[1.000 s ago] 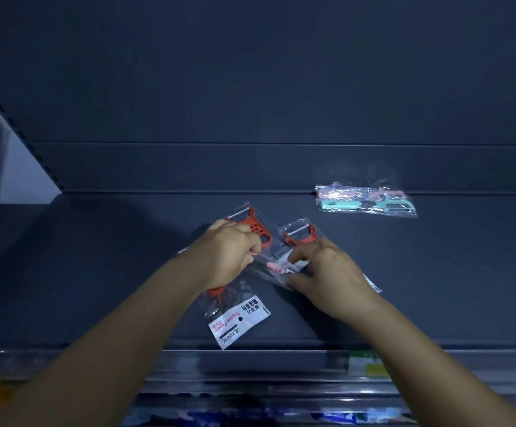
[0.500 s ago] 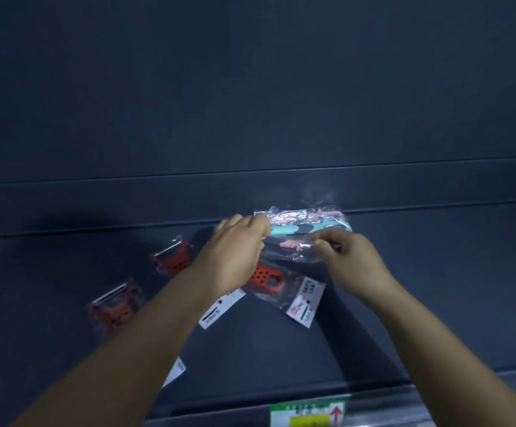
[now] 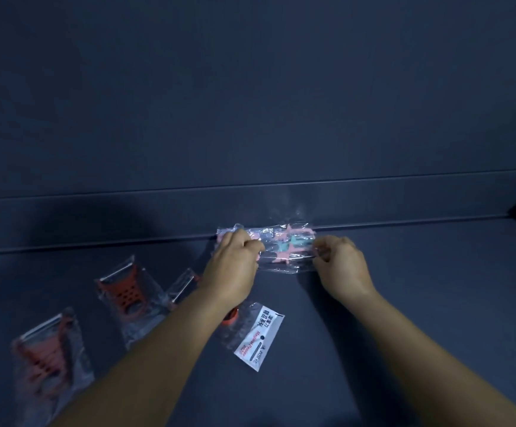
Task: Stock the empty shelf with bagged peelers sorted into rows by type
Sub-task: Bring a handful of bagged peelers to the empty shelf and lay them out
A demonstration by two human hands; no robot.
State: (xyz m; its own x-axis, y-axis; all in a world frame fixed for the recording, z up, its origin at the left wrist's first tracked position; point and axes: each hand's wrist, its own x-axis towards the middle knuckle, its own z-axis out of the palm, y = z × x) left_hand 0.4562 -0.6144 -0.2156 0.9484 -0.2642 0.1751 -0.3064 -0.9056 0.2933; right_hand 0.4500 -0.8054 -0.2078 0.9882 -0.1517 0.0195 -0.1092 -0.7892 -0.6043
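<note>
From the head camera we see our left hand [image 3: 235, 266] and right hand [image 3: 341, 266] each gripping an end of a clear pastel bag [image 3: 284, 249] of pink and teal peelers, at the back of the dark shelf [image 3: 419, 303]. Three bags of red peelers lie to the left: one [image 3: 45, 349] nearest the front, one [image 3: 127, 292] further back, and one [image 3: 250, 332] with a white label under our left forearm.

Both hands' fingers [image 3: 252, 245] pinch the pink-and-teal peeler bag [image 3: 284, 249].

both hands moved from red peelers to pastel bag [image 3: 281, 248] (by back wall)
</note>
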